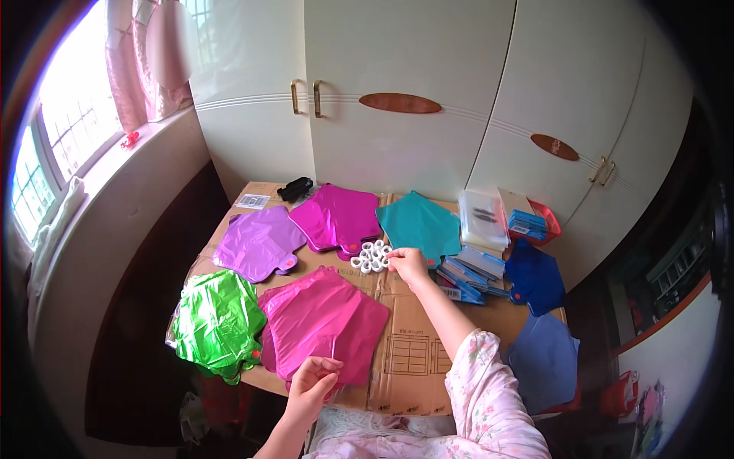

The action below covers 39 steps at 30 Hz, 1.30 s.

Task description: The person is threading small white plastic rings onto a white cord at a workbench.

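A stack of flat pink foil balloons [325, 314] lies in front of me on the cardboard. Over its near edge, my left hand [312, 381] is closed, thumb and finger pinching what looks like a raised bit of the top balloon's foil. Farther off, my right hand [409, 265] reaches to a small cluster of white ring-shaped rolls [366, 260], its fingertips pinched at the roll on the right side. The fingers partly hide that roll. Behind the cluster are flat magenta [336, 218] and teal foil balloons [420, 226].
Purple foil balloons [258, 241] and green foil balloons [216, 317] lie at the left. Blue boxes [466, 274], clear plastic bags [482, 218] and a red basket [545, 222] are at the right, beside dark blue [539, 279] and pale blue balloons [547, 363]. A cabinet [405, 153] stands behind.
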Motion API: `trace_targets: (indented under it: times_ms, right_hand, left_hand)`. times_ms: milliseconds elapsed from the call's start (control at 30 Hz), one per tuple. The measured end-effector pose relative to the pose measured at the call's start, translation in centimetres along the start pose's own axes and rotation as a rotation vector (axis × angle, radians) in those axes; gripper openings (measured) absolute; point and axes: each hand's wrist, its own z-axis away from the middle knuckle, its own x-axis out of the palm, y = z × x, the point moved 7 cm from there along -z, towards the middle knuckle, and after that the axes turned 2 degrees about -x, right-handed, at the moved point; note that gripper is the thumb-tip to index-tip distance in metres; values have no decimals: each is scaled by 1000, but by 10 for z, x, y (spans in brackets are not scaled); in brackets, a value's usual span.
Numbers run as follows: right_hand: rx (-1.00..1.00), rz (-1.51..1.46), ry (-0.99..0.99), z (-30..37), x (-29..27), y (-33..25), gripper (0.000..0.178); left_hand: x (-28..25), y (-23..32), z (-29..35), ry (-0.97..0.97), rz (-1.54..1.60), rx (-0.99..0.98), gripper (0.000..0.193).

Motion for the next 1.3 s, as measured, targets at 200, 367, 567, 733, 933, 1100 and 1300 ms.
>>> trace_targets:
  times_ms: [200, 367, 567, 733, 933, 1100, 1300]
  right_hand:
    - [-25, 250, -43, -5, 8, -4, 14]
    - [-90, 343, -40, -9, 10, -2, 14]
    - [-66, 317, -57, -10, 7, -2, 18]
    - [96, -144, -165, 5, 4, 1, 28]
    - [105, -390, -282, 114, -47, -53, 31]
    - [5, -376, -855, 272, -37, -75, 21]
    - [2, 144, -631, 349, 7, 49, 23]
  left_hand:
    - [-6, 3, 2, 9, 10, 18, 11]
    - [-4, -2, 3, 22, 35, -38, 9]
    - [-6, -2, 11, 24, 59, -51, 7]
    - [-11, -2, 31, -10, 20, -36, 8]
    - [-37, -47, 76, -319, -679, -384, 13]
    - [-66, -103, 69, -124, -1134, -156, 28]
    - [-64, -138, 56, -56, -1118, -116, 34]
